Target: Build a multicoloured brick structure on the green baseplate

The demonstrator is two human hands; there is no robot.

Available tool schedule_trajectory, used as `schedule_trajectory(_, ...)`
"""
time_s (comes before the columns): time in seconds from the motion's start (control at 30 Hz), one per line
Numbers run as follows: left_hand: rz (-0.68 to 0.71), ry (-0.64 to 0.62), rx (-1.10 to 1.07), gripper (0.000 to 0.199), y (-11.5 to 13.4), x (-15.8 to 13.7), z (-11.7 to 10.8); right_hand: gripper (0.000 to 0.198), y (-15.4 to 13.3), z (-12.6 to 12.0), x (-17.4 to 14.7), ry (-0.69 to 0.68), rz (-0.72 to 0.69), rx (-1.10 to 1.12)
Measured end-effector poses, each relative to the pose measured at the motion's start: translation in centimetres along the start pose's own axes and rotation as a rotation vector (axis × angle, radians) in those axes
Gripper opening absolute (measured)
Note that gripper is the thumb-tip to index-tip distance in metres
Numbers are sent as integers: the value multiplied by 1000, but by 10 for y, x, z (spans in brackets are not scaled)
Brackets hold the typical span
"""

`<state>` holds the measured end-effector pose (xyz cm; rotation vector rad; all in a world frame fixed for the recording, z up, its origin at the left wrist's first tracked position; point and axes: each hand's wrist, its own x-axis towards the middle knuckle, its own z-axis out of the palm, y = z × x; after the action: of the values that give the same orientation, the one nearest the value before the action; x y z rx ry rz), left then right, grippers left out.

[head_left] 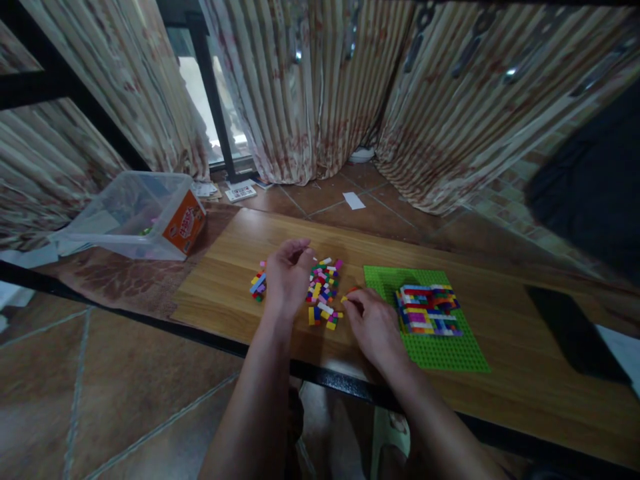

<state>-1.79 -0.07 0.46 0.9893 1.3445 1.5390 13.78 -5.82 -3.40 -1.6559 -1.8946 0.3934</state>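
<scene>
Loose toy building bricks (325, 283) in many colours lie in a heap on the wooden table. Over the heap's left part hovers my left hand (289, 277), its fingers curled in toward the thumb; whatever they hold is hidden. My right hand (373, 323) is closed in a pinch to the right of the heap, with a small yellow brick (344, 299) at its fingertips. A bit of orange-red shows by its index finger. Beside that hand lies a green baseplate (450, 357), bearing a multicoloured block structure (430, 311) built of stacked bricks.
A clear plastic bin (135, 247) with an orange label stands left of the wooden table (220, 280). At the table's right lie a black flat object (575, 333) and white paper (620, 350). Striped curtains (310, 100) hang behind. A dark shape (595, 173) intrudes at upper right.
</scene>
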Motion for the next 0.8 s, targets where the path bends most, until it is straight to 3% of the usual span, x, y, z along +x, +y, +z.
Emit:
schedule_trajectory(0.17,-6,11,-15,27,0,2,-1,16,-4,-5,-2,11,26,61)
schedule_trajectory(0.37,-25,18,-17,23,2,1,0,15,-7,-12,-10,-194,-57,125)
schedule_trajectory(0.5,-25,9,-16,24,2,0,2,16,-7,-8,-12,-229,-60,43)
schedule_trajectory(0.63,-25,-26,33,26,0,-1,3,15,-7,-11,-12,-177,-46,109)
schedule_trajectory(0.8,-13,-76,136,25,2,-4,6,14,-3,-35,-12,-64,-1,309)
